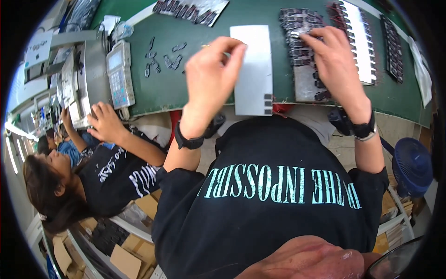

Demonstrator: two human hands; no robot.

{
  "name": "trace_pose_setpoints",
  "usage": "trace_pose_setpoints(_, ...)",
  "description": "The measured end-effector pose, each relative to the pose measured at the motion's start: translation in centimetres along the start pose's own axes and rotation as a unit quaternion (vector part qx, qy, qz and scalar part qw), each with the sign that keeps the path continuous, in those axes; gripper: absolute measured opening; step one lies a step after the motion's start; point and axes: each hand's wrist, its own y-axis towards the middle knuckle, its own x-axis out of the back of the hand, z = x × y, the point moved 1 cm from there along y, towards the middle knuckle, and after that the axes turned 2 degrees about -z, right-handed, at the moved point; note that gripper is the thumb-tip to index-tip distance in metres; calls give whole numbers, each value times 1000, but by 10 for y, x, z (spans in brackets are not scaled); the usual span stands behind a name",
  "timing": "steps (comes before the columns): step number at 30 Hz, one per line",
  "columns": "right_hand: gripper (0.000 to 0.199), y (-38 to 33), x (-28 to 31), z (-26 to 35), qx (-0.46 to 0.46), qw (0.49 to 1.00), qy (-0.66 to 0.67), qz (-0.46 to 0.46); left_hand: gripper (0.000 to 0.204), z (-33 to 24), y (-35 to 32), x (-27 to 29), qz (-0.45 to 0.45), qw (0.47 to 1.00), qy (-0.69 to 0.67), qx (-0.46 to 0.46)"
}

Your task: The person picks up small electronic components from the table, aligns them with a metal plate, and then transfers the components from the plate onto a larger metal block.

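Note:
My left hand (211, 74) is over the left edge of a pale grey rectangular plate (251, 69). Its thumb and forefinger meet in a pinch; anything between them is too small to make out. A few small black squares (268, 104) line the plate's near right corner. To the right lies a metal plate (305, 88) with rows of small black parts (299, 23) on it. My right hand (337, 60) reaches over that plate, forefinger and thumb closed at a small black part among the rows. The palm hides some of the parts behind it.
Loose black parts (173, 61) lie on the green table (158, 93) at left, beside a keypad device (121, 74). More loaded plates stand far left and right, including a white strip (360, 42). A co-worker's hand (108, 122) is at a machine on the left; a blue fan (411, 167) stands right.

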Motion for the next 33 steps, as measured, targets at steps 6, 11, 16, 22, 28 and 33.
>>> trace_pose_setpoints(6,31,-13,11,50,52,985,157,55,10,43,-32,63,-54,988,123,71)
trace_pose_setpoints(11,25,-27,-9,77,69,984,126,109,10,72,-50,67,-71,975,212,16)
trace_pose_setpoints(16,20,-24,-11,88,69,985,112,111,12,64,-47,52,-70,964,256,-5)
trace_pose_setpoints(22,20,-18,-6,98,7,982,107,158,13,57,-35,38,-38,957,287,-20)
trace_pose_setpoints(28,20,-17,-1,90,-17,980,148,130,11,56,-19,36,16,972,233,-19)
trace_pose_setpoints(33,17,-20,13,77,-193,897,392,63,16,17,-7,20,36,997,-48,55)
